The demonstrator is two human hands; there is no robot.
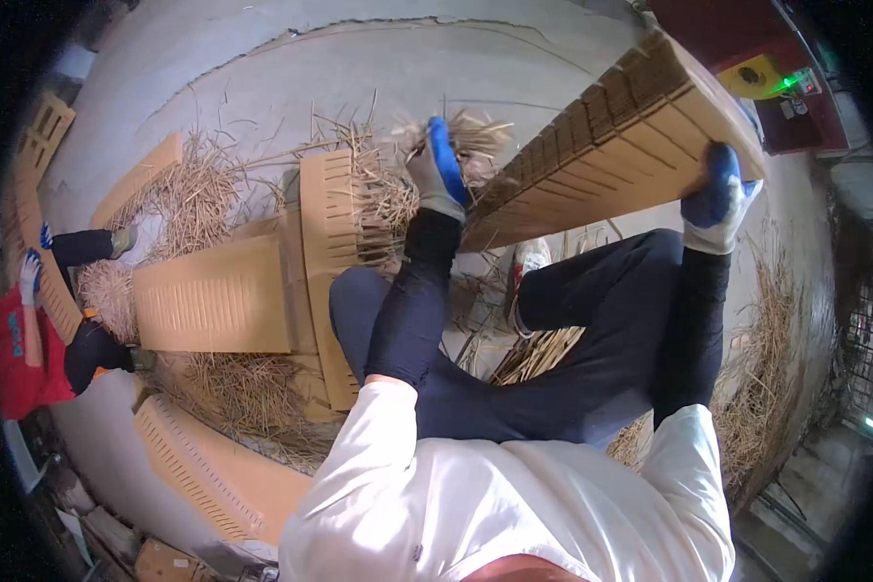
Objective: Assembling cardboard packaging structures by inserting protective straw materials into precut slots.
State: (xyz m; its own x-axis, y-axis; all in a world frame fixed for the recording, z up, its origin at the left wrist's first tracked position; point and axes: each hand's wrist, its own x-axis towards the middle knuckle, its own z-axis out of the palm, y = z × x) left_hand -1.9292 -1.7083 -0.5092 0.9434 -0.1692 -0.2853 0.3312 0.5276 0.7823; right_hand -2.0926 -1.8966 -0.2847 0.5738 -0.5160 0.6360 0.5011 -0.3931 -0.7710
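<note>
I sit on the floor with legs apart, wearing grey and blue work gloves. My left hand (436,170) grips the near end of a thick stack of slotted cardboard sheets (611,136), thumb side on top. My right hand (716,199) clamps the stack's lower edge further right. The stack is lifted off the floor and tilts up toward the upper right. Straw (398,184) lies under and behind my left hand.
Slotted cardboard sheets (218,296) lie flat on straw at my left, with another sheet (204,466) lower left. Another person in a red top (24,359) squats at the far left with cardboard. More straw (761,388) lies at right. A red machine (776,78) stands upper right.
</note>
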